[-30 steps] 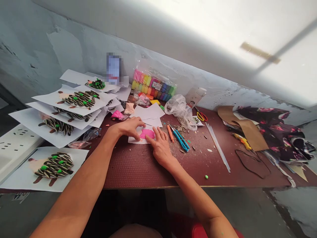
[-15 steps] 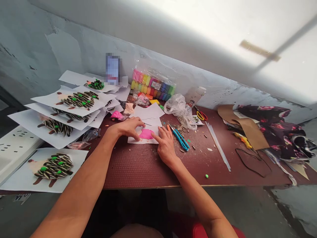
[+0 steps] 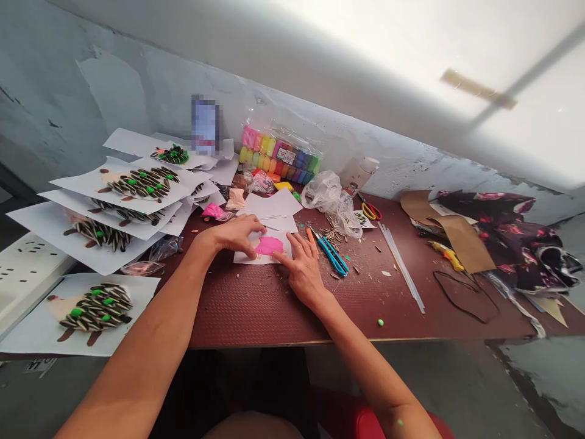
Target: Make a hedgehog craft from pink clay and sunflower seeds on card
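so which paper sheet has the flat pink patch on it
The small sheet between the left hand and right hand; the back sheets look blank, and the stacked sheets at left bear striped seeds.

Floral cloth beside brown cardboard; white power strip far left

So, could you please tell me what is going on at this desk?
A person is working with both bare hands on a flattened patch of pink modelling clay on a small sheet of white paper. The left hand has its fingers at the patch's left side; the right hand has its fingers at the right. Loose sunflower seeds lie to the right, and a seed-covered hedgehog picture lies at the near left.
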Available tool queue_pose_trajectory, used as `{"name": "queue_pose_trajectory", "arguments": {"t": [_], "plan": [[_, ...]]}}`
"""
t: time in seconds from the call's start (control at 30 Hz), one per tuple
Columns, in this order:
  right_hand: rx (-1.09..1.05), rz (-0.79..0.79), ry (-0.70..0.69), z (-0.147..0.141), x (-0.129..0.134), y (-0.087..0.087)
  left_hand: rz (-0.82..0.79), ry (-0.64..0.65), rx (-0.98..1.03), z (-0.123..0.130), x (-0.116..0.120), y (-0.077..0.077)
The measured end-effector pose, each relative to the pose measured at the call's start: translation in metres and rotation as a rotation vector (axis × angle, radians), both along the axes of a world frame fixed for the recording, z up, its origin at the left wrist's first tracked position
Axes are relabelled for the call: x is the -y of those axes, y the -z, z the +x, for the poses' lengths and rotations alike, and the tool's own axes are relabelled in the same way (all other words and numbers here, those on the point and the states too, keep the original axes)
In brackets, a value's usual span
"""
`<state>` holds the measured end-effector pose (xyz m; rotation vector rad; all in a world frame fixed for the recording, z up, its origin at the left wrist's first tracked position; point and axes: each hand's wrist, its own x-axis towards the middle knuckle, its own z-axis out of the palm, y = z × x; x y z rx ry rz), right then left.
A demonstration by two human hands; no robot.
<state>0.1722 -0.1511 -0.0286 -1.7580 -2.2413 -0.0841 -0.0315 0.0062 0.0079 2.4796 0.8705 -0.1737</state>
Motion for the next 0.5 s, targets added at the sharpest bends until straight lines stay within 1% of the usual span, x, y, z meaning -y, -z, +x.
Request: {"name": "queue_pose_trajectory", "arguments": {"t": [0.17, 0.37, 0.5], "plan": [[-0.026, -0.048, 0.0, -0.0019, -0.0008, 0.0015, -0.002, -0.005, 0.002, 0.0, 0.0009, -0.0011], [-0.175, 0.023, 0.017, 0.0021, -0.0032, 0.0032, -0.016, -0.005, -0.001, 0.0, 0.0003, -0.0007], [-0.213, -0.034, -0.015, 0.0009, -0.0035, 0.0027, -0.015, -0.001, -0.001, 0.0, 0.0003, -0.001]]}}
